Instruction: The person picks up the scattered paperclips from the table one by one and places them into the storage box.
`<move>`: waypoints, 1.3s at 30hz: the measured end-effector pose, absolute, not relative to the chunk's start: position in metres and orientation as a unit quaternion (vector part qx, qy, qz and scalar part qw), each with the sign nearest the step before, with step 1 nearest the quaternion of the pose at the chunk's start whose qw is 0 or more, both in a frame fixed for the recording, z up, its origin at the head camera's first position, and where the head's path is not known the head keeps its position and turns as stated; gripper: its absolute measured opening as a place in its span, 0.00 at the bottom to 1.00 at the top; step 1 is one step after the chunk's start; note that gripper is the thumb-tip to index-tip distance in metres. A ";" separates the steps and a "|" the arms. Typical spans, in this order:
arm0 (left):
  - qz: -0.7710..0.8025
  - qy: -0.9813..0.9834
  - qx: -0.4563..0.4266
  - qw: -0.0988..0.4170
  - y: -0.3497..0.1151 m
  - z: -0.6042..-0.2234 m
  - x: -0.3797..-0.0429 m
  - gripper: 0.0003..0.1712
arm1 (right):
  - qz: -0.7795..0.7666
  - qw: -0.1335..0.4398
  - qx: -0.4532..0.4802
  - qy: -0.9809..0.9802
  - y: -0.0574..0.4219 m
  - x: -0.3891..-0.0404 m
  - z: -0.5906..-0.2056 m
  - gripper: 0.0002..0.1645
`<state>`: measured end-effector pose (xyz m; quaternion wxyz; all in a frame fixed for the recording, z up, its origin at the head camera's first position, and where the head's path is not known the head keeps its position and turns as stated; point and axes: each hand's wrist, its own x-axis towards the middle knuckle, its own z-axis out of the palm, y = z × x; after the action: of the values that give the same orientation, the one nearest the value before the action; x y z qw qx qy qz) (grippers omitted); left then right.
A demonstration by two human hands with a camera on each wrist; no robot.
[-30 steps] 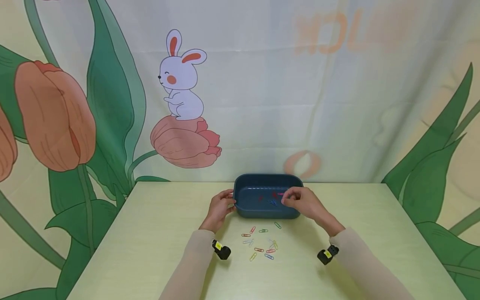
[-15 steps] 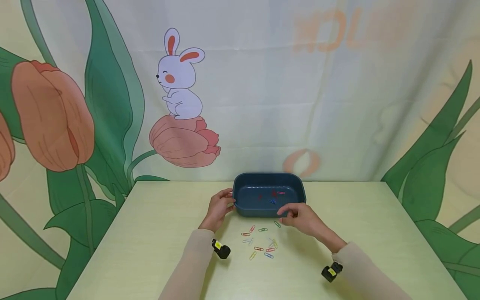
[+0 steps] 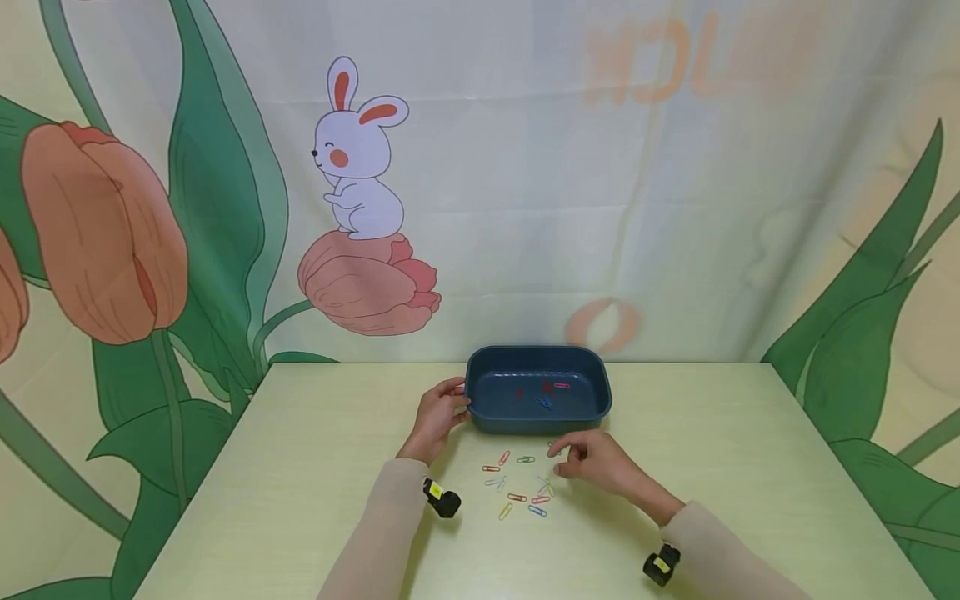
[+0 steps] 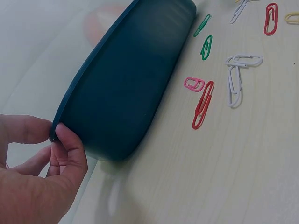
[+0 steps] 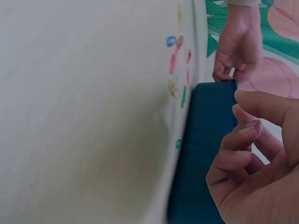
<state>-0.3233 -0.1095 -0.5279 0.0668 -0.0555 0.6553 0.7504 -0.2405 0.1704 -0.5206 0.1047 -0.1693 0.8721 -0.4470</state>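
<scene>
A dark blue plastic bin (image 3: 525,426) stands at the back of the table. My left hand (image 3: 437,423) pinches its left rim between thumb and fingers, as the left wrist view shows up close. Inside lie a pink paper clip (image 3: 562,386), blue paper clips (image 3: 544,403) and some red ones. Just in front of the bin, my right hand (image 3: 598,462) hovers with index finger and thumb apart, holding nothing. Its index fingertip is close to a green paper clip (image 3: 553,445), which it partly covers. Another green paper clip (image 4: 206,47) lies to the left of that.
Several loose paper clips lie on the table before the bin, among them white ones (image 4: 235,86), a yellow one (image 3: 506,511), a blue one (image 3: 537,511) and red ones (image 4: 203,105). A printed curtain (image 3: 495,208) hangs behind the table's back edge.
My right hand has come out of the bin and down toward the clips on the table, its fingers parting. The pink paper clip now lies free in the bin. My left hand stays put.
</scene>
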 end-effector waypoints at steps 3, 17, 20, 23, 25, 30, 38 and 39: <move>0.751 0.655 -0.057 0.068 -0.110 -0.528 -0.323 0.27 | -0.447 0.106 -0.176 0.871 0.168 -0.240 -0.527 0.12; 0.750 0.654 -0.041 0.091 -0.111 -0.498 -0.303 0.29 | -0.408 0.118 -0.177 0.888 0.162 -0.238 -0.543 0.11; 0.749 0.655 -0.040 0.089 -0.111 -0.498 -0.303 0.29 | -0.405 0.120 -0.183 0.888 0.160 -0.238 -0.547 0.11; 0.750 0.655 -0.041 0.089 -0.111 -0.497 -0.302 0.29 | -0.397 0.120 -0.187 0.891 0.159 -0.237 -0.550 0.11; 0.751 0.653 -0.041 0.089 -0.111 -0.497 -0.302 0.29 | -0.392 0.121 -0.184 0.893 0.159 -0.237 -0.551 0.12; 0.751 0.653 -0.042 0.088 -0.110 -0.497 -0.303 0.29 | -0.376 0.113 -0.178 0.902 0.159 -0.236 -0.552 0.13; 0.752 0.651 -0.047 0.087 -0.111 -0.520 -0.320 0.28 | -0.347 0.084 -0.186 0.916 0.160 -0.234 -0.553 0.06; 0.753 0.650 -0.048 0.085 -0.111 -0.522 -0.321 0.28 | -0.344 0.083 -0.187 0.916 0.160 -0.234 -0.553 0.06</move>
<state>-0.3206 -0.1110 -0.5222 0.0848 -0.0484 0.6505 0.7532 -0.2344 0.1605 -0.5530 0.0828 -0.1869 0.9164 -0.3441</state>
